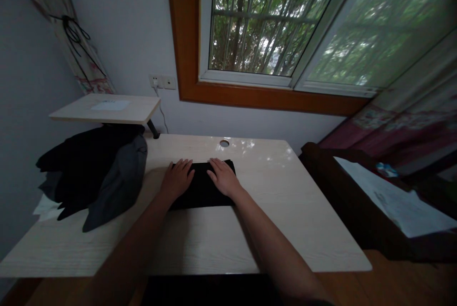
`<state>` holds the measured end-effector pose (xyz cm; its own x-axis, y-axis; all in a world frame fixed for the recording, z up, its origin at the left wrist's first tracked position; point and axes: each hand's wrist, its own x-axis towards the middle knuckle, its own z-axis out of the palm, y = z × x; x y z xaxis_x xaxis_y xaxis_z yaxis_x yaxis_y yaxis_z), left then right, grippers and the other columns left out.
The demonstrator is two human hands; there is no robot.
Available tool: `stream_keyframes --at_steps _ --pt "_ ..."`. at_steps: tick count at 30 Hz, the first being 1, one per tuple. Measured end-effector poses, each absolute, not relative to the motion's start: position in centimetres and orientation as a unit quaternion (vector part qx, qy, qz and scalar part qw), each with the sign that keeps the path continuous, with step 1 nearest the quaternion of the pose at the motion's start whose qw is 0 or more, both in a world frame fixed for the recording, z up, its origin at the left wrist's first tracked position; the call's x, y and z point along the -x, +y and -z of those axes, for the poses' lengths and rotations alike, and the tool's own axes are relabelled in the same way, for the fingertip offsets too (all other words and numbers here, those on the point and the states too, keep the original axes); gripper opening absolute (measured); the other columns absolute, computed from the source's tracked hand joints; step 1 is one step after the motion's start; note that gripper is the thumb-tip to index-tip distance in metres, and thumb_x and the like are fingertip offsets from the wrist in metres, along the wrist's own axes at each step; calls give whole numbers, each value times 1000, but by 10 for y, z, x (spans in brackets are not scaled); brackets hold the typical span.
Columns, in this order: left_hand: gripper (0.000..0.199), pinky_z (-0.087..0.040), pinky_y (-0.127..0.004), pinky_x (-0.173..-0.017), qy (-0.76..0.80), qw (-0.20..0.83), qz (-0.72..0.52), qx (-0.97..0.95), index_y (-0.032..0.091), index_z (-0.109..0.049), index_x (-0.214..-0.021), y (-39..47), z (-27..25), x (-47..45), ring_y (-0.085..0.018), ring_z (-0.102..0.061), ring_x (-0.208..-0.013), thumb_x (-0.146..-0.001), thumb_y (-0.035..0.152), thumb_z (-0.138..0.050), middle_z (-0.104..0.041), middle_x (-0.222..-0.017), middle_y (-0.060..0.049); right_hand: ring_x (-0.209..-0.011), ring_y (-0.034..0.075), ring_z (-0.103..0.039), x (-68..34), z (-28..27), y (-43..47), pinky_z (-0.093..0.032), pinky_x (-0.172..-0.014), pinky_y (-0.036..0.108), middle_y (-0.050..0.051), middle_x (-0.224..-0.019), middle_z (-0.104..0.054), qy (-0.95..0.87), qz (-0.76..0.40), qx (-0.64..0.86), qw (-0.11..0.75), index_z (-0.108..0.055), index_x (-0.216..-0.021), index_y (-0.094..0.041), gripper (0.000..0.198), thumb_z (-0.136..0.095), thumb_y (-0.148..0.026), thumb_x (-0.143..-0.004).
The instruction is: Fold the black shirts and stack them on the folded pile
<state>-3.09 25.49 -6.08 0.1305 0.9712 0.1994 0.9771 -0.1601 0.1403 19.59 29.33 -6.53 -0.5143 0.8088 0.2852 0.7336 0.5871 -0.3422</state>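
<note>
A black folded cloth (205,189), roughly rectangular, lies flat on the pale wooden desk (278,230). My left hand (177,180) rests palm down on its left part, fingers stretched toward the far edge. On the right part lies my right hand (224,177), also flat with fingers extended. Both hands touch the cloth from above without gripping it. Whether the cloth is a garment cannot be made out. To the left, a heap of black and dark grey clothes (103,172) sits on the desk, partly under a raised shelf.
The raised shelf (137,112) at the back left carries a white paper (110,105). A round cable hole (224,143) is near the desk's back edge. Beyond the right edge stands a dark brown piece of furniture (332,192) with a white sheet (396,199) on it. A window (264,20) is behind.
</note>
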Motion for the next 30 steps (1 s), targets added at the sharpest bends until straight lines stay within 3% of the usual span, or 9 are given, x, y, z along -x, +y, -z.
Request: stream_keyframes --at_steps 5,9,14,19,25,30 --pt "52 -29 -55 -119 -657 -51 143 738 20 -49 -147 258 70 58 -29 -36 -148 -104 41 -28 -49 -153 -9 -148 25 -37 -218 75 305 -25 -123 49 12 -154 -48 -852 -92 478 193 -44 -151 -20 52 -37 -45 -106" --pt "53 -24 -59 -120 -656 -66 155 736 20 -48 -148 256 80 80 -29 -33 -149 -105 39 -23 -45 -156 -8 -152 24 -27 -242 82 313 -23 -123 53 8 -160 -39 -850 -107 487 173 -39 -154 -24 52 -33 -44 -107" --pt "55 -23 -53 -123 -652 -63 173 736 20 -46 -150 250 91 107 -27 -32 -150 -104 41 -23 -47 -155 -6 -152 25 -28 -273 87 317 -23 -123 54 8 -161 -37 -848 -106 489 174 -39 -155 -23 54 -31 -44 -106" --pt "54 -26 -50 -123 -650 -81 213 725 15 -50 -145 247 100 128 -26 -36 -148 -102 35 -24 -47 -154 -11 -148 25 -37 -296 90 310 -29 -122 51 9 -155 -47 -835 -124 478 240 -48 -150 -22 52 -32 -42 -105" --pt "57 -33 -48 -121 -653 -108 305 685 12 -39 -150 234 99 138 -24 -44 -143 -96 29 -33 -47 -153 -16 -132 25 -56 -309 85 292 -42 -115 48 10 -140 -62 -780 -166 485 360 -59 -140 -23 48 -37 -45 -104" --pt "50 -32 -47 -122 -616 -110 345 700 20 -46 -147 200 81 136 -22 -45 -141 -100 32 -33 -50 -150 -10 -131 24 -55 -310 72 267 -43 -113 48 7 -139 -63 -790 -171 439 392 -62 -137 -29 40 -43 -40 -103"
